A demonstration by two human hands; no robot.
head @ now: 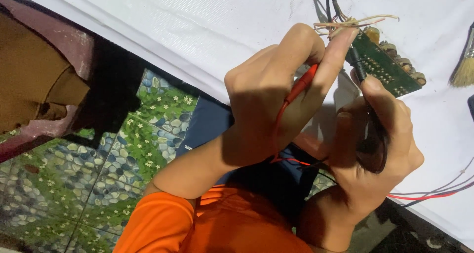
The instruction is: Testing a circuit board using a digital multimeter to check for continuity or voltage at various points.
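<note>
Your left hand [269, 92] sits left of your right hand [375, 134], the two close together over the near edge of the desk [197, 26]. The circuit board [387, 65] lies on the desk just beyond your fingertips, with a bundle of wires [345, 21] at its far left corner. A brush [464, 68] lies to the right of the board, well apart. More cables [434, 194] trail off rightward below your right hand. The tiled floor [98, 174] lies to the left, below the desk edge.

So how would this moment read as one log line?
left hand: holds red probe | right hand: holds black probe | both at green circuit board | white cloth
</note>
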